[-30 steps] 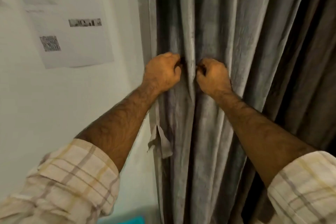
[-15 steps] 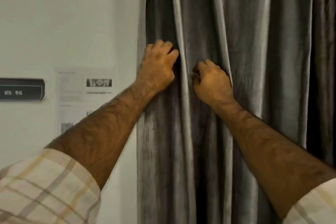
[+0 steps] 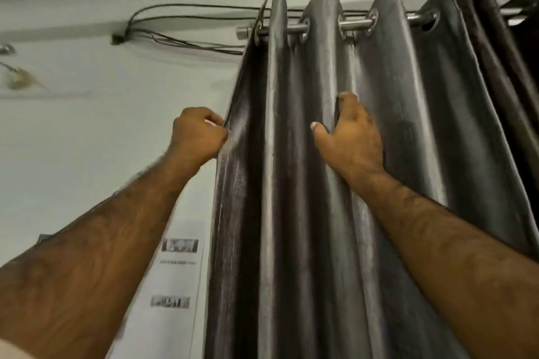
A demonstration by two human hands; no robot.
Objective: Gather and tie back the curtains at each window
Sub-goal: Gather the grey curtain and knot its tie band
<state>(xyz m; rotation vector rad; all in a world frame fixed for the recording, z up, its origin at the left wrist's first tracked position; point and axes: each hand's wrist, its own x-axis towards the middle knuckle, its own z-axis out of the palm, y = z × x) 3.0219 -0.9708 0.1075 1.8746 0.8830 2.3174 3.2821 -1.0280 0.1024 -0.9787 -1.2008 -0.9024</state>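
Bare hairy forearms; pale sleeve edge (image 3: 11, 351) at lower left corner.

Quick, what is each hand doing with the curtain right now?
Left hand: closed, pinching the curtain's outer edge.
Right hand: fingers curled round a curtain fold.

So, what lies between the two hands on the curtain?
In the head view, two curtain folds lie between the left hand and right hand.

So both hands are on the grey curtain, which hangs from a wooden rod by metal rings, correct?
Not quite: the rod is shiny metal, not wooden, as the head view shows. The rest holds: the left hand pinches the edge of the grey curtain, the right hand grips a fold, and it hangs by metal rings.
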